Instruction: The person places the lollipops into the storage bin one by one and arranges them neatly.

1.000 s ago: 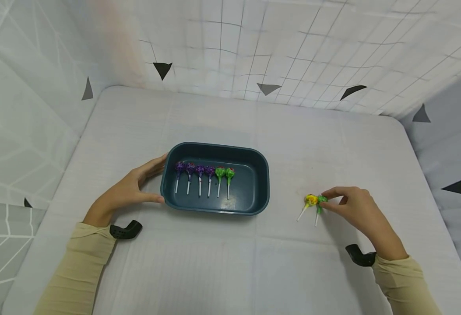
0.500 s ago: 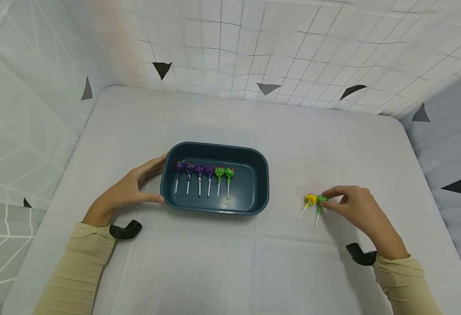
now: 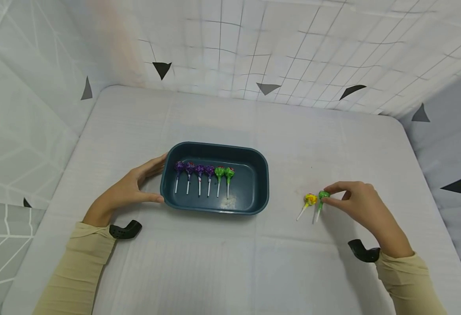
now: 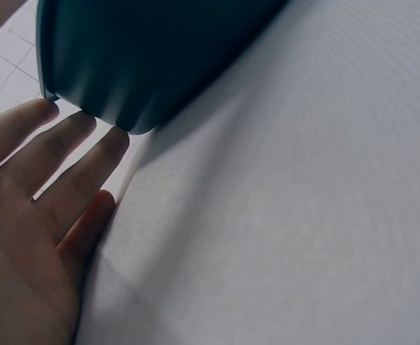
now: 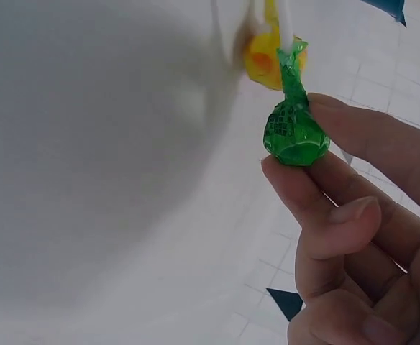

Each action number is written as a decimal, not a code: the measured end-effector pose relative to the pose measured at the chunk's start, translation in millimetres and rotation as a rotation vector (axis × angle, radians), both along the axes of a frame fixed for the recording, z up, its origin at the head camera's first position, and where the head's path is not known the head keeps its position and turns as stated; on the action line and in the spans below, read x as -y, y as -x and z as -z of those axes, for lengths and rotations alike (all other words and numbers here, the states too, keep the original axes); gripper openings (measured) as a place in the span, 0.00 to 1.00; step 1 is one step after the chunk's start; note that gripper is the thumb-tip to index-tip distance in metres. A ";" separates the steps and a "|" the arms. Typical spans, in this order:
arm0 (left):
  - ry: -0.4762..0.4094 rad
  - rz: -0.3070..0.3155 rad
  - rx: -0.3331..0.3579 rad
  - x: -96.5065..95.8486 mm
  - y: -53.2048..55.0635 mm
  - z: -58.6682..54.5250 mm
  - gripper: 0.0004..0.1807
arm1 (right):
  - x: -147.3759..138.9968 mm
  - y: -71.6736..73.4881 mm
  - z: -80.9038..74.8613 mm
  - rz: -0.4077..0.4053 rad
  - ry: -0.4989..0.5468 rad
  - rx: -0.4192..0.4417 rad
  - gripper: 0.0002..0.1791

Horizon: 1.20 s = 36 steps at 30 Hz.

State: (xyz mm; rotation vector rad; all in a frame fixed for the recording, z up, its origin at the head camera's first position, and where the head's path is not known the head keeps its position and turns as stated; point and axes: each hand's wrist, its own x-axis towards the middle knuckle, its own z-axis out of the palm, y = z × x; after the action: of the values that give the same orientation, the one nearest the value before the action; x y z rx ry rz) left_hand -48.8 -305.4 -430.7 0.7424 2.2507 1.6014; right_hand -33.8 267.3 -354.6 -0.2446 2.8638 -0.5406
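Note:
With thumb and fingers my right hand (image 3: 354, 201) pinches a green-wrapped lollipop (image 3: 323, 195) by its head, its white stick hanging down. In the right wrist view the green lollipop (image 5: 296, 140) is close, a yellow one behind it. That yellow lollipop (image 3: 311, 199) lies on the white table to the left of my right hand. My left hand (image 3: 129, 188) is at the left end of a dark teal tray (image 3: 263, 175), thumb and fingers spread. Seen from the left wrist, straight fingertips (image 4: 113, 144) touch the tray's outer wall (image 4: 138, 65).
Inside the tray, several purple lollipops (image 3: 200, 170) and two green lollipops (image 3: 229, 173) lie in a row, heads toward the far side. The tray's right part shows bare floor. A white gridded sheet (image 3: 293, 52) rises behind the table's far edge.
My right hand has lifted the green lollipop slightly and drawn it away from the yellow one. The left hand and tray have stayed put.

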 end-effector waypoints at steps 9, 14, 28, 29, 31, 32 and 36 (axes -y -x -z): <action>0.000 -0.001 0.008 -0.7 -1.2 -2.9 0.62 | 7.1 7.8 -10.7 -0.017 0.000 -0.012 0.15; 0.000 -0.001 0.008 -1.2 -1.4 -3.9 0.62 | 11.6 11.1 -15.5 -0.019 0.003 -0.008 0.15; -0.009 0.003 -0.009 -1.4 -0.9 -2.6 0.62 | 25.9 19.3 -30.4 -0.050 0.014 0.009 0.16; -0.007 0.004 -0.010 -1.1 -1.0 -2.7 0.62 | 27.3 20.2 -31.5 -0.056 0.015 0.006 0.16; -0.007 0.004 -0.010 -1.1 -0.8 -2.2 0.62 | 30.0 21.8 -33.5 -0.069 0.019 -0.003 0.15; -0.005 0.003 -0.008 -1.2 -0.8 -2.4 0.63 | 31.4 22.6 -34.5 -0.075 0.021 -0.009 0.15; -0.005 0.001 0.002 -2.3 -0.5 -3.3 0.64 | 38.0 25.6 -38.2 -0.085 0.021 -0.012 0.14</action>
State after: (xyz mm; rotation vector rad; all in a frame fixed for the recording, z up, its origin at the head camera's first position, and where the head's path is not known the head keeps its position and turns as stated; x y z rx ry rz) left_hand -48.3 -303.1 -427.4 0.7419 2.2458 1.6069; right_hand -59.4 229.3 -316.5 -0.3723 2.8449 -0.5551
